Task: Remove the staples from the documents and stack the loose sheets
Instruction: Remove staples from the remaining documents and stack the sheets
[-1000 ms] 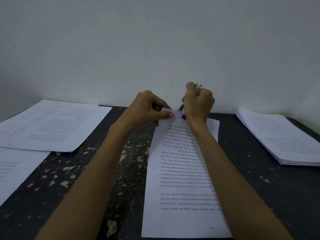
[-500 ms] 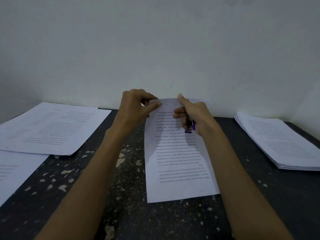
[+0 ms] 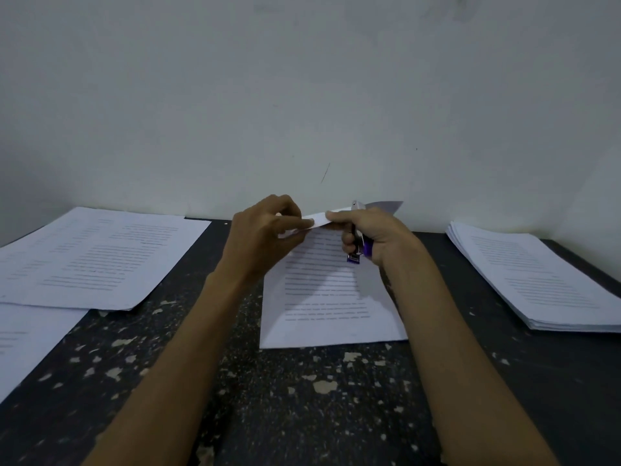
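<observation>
A printed document (image 3: 331, 297) lies in the middle of the dark table (image 3: 302, 398), its far end lifted and folded toward me. My left hand (image 3: 265, 237) pinches the raised top edge at its left corner. My right hand (image 3: 373, 235) grips a purple and silver staple remover (image 3: 359, 247) in its curled fingers, while its thumb and forefinger pinch the same raised edge just to the right of my left hand. No staple can be made out.
A thick stack of sheets (image 3: 537, 277) lies at the right of the table. Printed papers (image 3: 97, 260) are spread at the left, with another sheet (image 3: 20, 338) at the left edge. A pale wall (image 3: 302, 95) rises right behind the table.
The staple remover has come off the top corner and is now tucked in my right palm. Both hands have lifted the document's far end and drawn the paper farther from me.
</observation>
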